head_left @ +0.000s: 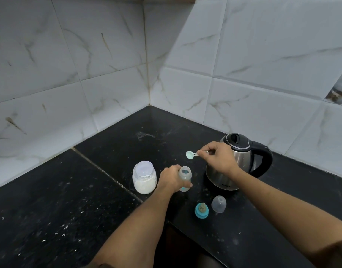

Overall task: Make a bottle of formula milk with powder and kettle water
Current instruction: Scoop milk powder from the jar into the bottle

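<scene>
Working on a black speckled counter [69, 200] tucked into a tiled corner. Over on the right, a steel electric kettle [241, 153], lid down, black handle turned right. Left of centre, an open jar of white powder [144, 178], partly full. Gripping the baby bottle [185, 174] with the left hand [171, 179], fingers wrapped round its body: upright on the counter, top off, between jar and kettle. Nearer, a clear dome cap [218, 204], and just left of it the teat [201, 210] in its blue ring. Pinching the scoop [190, 154] by its handle with the right hand [218, 157], up in the air beyond the bottle, bowl pointing left. Can't tell whether loaded.
</scene>
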Tool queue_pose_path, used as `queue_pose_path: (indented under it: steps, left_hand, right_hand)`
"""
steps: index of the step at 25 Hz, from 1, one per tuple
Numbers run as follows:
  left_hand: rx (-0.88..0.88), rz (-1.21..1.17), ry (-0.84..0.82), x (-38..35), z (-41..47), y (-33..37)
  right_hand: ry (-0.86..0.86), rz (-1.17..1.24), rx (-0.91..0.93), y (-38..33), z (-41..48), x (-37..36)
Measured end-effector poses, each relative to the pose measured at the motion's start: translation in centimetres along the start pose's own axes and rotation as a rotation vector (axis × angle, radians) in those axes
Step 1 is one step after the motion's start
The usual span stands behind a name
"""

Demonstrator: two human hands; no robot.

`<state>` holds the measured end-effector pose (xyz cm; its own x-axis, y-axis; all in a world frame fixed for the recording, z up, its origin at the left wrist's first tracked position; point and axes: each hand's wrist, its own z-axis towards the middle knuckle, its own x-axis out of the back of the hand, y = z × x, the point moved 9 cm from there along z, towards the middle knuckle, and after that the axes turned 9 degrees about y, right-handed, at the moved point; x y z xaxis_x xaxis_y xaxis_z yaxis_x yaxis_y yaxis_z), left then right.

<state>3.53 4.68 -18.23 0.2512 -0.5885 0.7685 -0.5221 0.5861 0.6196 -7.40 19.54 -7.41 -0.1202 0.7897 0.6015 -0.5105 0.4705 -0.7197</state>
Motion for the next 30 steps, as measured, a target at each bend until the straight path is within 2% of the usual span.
queue_pose_path:
  steps: [5, 7, 10, 12, 14, 17, 22, 27, 30]
  left_hand:
    - [-0.002, -0.033, -0.046, 0.6, -0.1, 0.0]
    - [-0.031, -0.135, -0.017, 2.3, -0.1, 0.8]
    - [-0.045, -0.385, 0.167, 6.8, 0.0, 1.7]
    - [-0.032, -0.502, 0.324, 10.2, 0.0, 1.8]
    - [-0.009, -0.539, 0.449, 13.3, 0.1, 1.0]
    - [0.025, -0.527, 0.515, 16.4, -0.1, -0.9]
    - [0.068, -0.428, 0.553, 18.6, -0.6, -4.9]
    - [0.113, -0.404, 0.541, 18.0, -0.5, -8.6]
    - [0.14, -0.424, 0.52, 17.4, -0.1, -10.4]
  right_hand:
    - [0.009, 0.143, -0.128, -0.4, 0.8, 0.1]
    - [0.052, 0.192, -0.16, -0.9, 1.6, 0.5]
    - [0.064, 0.229, -0.165, -2.1, 2.7, 0.2]
    - [0.012, 0.216, -0.159, -3.4, 3.1, -1.1]
    - [-0.065, 0.17, -0.132, -5.2, 3.2, -3.1]
    - [-0.188, 0.138, -0.1, -8.0, 2.7, -6.7]
    - [-0.404, -0.074, 0.052, -11.7, 0.6, -13.5]
    - [-0.503, -0.339, 0.159, -11.9, -1.5, -18.4]
    - [-0.552, -0.448, 0.161, -10.9, -2.4, -20.7]
